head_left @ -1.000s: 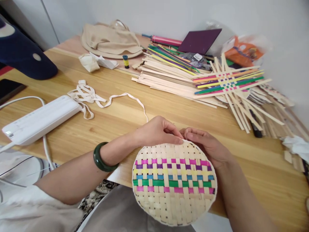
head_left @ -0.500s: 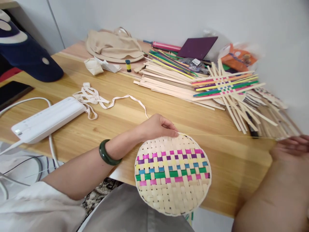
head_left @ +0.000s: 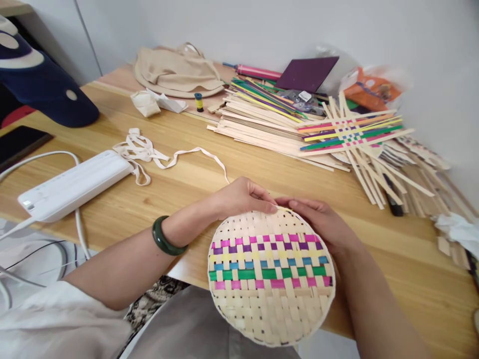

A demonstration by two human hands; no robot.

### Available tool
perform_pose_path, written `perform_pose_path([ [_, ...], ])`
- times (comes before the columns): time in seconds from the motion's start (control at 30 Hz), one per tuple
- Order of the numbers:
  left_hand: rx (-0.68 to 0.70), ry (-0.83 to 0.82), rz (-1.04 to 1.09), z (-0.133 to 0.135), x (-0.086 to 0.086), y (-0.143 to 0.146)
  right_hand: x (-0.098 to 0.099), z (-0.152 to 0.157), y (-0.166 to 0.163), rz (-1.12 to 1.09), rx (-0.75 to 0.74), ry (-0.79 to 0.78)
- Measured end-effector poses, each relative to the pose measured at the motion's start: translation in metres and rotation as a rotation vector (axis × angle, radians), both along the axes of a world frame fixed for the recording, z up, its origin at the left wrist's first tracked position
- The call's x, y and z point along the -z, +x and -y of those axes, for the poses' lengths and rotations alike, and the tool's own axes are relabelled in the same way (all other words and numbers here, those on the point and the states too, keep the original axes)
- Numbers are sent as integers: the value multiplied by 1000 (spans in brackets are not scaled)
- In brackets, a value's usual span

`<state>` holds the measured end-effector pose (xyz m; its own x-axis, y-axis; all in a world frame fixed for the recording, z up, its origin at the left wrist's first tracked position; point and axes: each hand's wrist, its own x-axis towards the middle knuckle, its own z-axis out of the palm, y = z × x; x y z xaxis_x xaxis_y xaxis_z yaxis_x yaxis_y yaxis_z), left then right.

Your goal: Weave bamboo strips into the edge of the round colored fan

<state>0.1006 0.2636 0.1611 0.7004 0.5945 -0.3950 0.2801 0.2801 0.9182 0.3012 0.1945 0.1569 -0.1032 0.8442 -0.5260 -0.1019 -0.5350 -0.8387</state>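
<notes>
A round woven bamboo panel (head_left: 271,309), pale with pink, purple, yellow, blue and green strips across it, is tilted toward me at the table's front edge. White edging runs around its rim. My left hand (head_left: 243,197), with a green bangle (head_left: 163,237) on the wrist, pinches the top of the rim between thumb and fingers. At the upper right of the rim, my right hand (head_left: 324,219) is closed on the edge, its fingers partly behind the panel. A short bit of yellow thread (head_left: 285,208) shows on the rim between the hands. A cream cotton tape (head_left: 187,151) trails from behind my left hand.
A white power strip (head_left: 77,184) with cables lies left, near a dark phone (head_left: 22,144). Bamboo strips (head_left: 254,134) and a partly woven piece (head_left: 350,132) lie at the back right. A thread spool (head_left: 198,102) stands before a beige hat (head_left: 175,70).
My right hand has come in from the far right, where a yellow thread was stretched taut, to the panel's rim. The left hand keeps its hold, and the panel has turned slightly.
</notes>
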Motion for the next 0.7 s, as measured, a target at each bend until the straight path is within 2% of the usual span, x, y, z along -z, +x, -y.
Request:
perform_pose_path([
  [0.1,-9,-17,-4,-1,-1,-1,-4,3,11,6,-121,-71],
  [0.27,-10,-42,16,-1,-4,-1,-8,2,30,205,-262,52],
  [0.5,12,-43,56,0,-4,-2,-2,-2,41,554,-172,176],
  [0.7,15,-48,67,0,-6,-2,6,-6,58,951,-51,319],
])
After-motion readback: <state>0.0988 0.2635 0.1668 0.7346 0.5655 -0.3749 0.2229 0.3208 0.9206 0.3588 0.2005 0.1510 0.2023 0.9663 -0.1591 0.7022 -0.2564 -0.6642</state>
